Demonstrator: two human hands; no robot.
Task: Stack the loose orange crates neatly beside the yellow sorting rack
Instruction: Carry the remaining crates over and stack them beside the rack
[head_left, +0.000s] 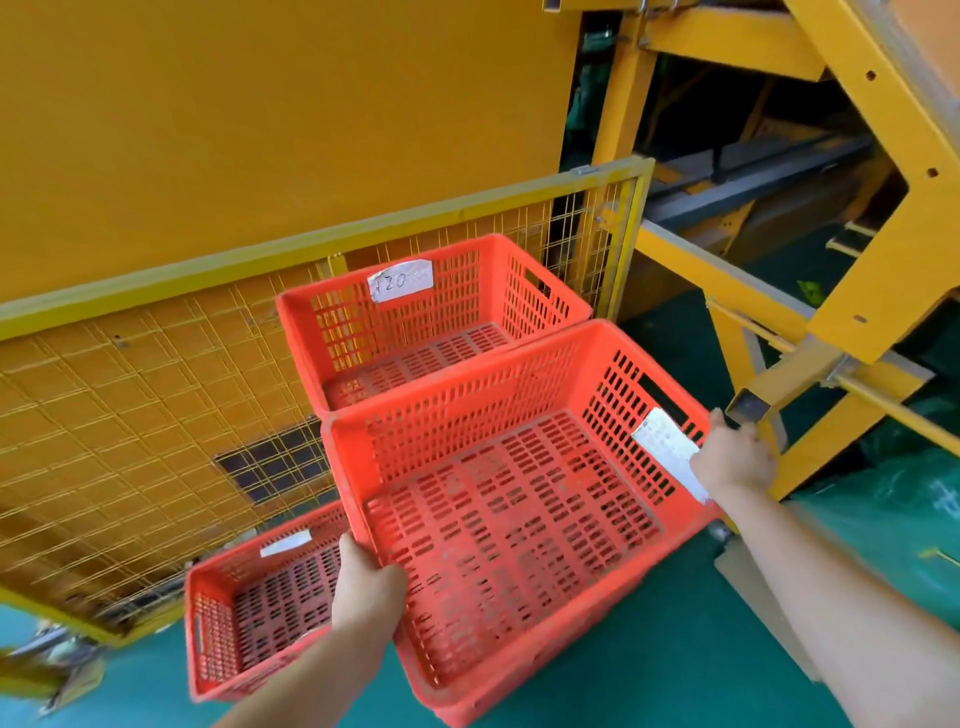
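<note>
I hold a large orange slatted crate (511, 512) in the middle of the view. My left hand (366, 584) grips its near-left rim. My right hand (735, 454) grips its right rim, beside a white label (667, 449). Under the crate's near edge another orange rim shows, so it seems to sit on a crate below. A second orange crate (415, 312) with a paper tag stands behind it against the yellow rack's mesh panel (156, 405). A third orange crate (260, 597) lies lower on the floor to the left.
The yellow rack's solid wall (260, 130) fills the upper left. Slanted yellow steel beams (857, 208) and a square tube end (748, 405) stand close on the right. The floor (675, 649) is green, with a flat cardboard piece (758, 597) by my right forearm.
</note>
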